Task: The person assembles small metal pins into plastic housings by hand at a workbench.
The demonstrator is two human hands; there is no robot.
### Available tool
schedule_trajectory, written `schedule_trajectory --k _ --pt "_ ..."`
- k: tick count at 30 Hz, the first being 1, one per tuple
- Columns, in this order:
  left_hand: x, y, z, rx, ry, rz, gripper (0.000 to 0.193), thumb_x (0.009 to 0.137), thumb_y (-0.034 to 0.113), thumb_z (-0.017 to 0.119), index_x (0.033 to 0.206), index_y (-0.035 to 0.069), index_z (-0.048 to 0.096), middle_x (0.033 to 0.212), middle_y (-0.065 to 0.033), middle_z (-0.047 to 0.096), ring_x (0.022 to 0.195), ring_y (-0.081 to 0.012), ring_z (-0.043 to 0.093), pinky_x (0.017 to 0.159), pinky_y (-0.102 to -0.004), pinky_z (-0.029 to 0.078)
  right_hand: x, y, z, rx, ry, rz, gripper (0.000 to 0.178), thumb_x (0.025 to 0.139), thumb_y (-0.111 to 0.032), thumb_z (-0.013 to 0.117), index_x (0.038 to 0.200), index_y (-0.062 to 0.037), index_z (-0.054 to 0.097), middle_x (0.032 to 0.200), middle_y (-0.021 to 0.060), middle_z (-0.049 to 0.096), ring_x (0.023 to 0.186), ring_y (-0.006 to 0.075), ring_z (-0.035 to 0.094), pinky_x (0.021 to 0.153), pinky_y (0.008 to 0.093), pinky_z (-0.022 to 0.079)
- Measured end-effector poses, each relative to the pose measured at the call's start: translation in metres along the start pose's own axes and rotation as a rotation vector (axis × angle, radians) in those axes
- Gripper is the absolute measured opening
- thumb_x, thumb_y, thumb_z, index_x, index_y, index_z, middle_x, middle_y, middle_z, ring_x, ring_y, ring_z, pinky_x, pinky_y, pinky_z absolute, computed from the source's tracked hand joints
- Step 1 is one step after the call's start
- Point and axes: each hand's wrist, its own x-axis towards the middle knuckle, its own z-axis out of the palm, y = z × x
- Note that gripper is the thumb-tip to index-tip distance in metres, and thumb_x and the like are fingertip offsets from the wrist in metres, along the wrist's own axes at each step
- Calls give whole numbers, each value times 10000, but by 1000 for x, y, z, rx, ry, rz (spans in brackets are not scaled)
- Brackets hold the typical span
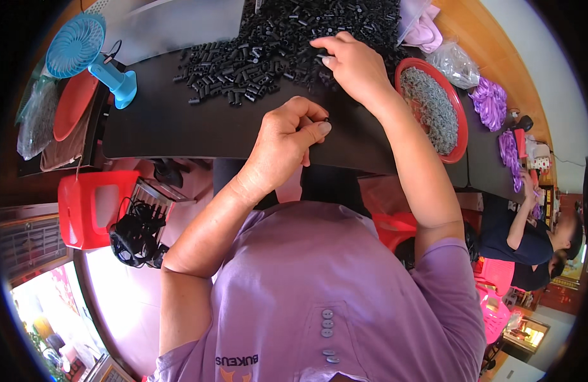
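Note:
Over the front part of the black table, my left hand (284, 140) is closed in a pinch. A small dark piece (327, 120) shows at its thumb and fingertip. Farther off, my right hand (357, 67) reaches to the near edge of a wide heap of small black cylindrical pieces (243, 70). Its thumb and forefinger close around a black piece (322, 53), mostly hidden against the heap. Right of that hand lies a red oval tray (460, 121) filled with many small grey metal parts, too small to name exactly.
A blue desk fan (77, 48) stands at the table's far left, near another red tray (74, 105). Clear plastic bags (456, 63) and purple bundles (489, 102) lie to the right. A red stool (84, 210) is at left. Another person (517, 232) sits at right.

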Motion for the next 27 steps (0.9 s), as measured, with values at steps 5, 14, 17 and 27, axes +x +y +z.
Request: schedule_trajectory --k 5,14,17,27 --pt "0 -2 1 -13 -9 49 161 939 8 593 1080 -65 621 940 -74 618 715 -73 594 476 -196 479 0 16 -12 196 203 68 248 859 -141 657 1101 -162 705 984 63 656 908 269 661 784 390 522" --pt "1 -3 1 -11 10 90 142 894 31 658 986 -73 630 1043 -106 608 610 -96 585 479 -225 483 -14 20 -15 283 114 33 106 805 -150 705 902 -116 729 880 39 684 826 255 672 736 367 524" --pt "1 -1 3 -21 17 50 143 893 31 658 980 -78 629 1086 -122 607 610 -97 589 480 -223 485 -12 8 -8 184 24 -136 111 819 -147 662 901 -148 738 886 33 670 869 259 661 748 399 512" --pt "0 0 0 -41 11 76 117 886 19 658 934 -81 623 1153 -134 582 684 -93 601 501 -220 517 0 9 2 -40 65 -187 173 822 -117 665 981 -146 724 876 22 636 853 241 638 765 385 508"
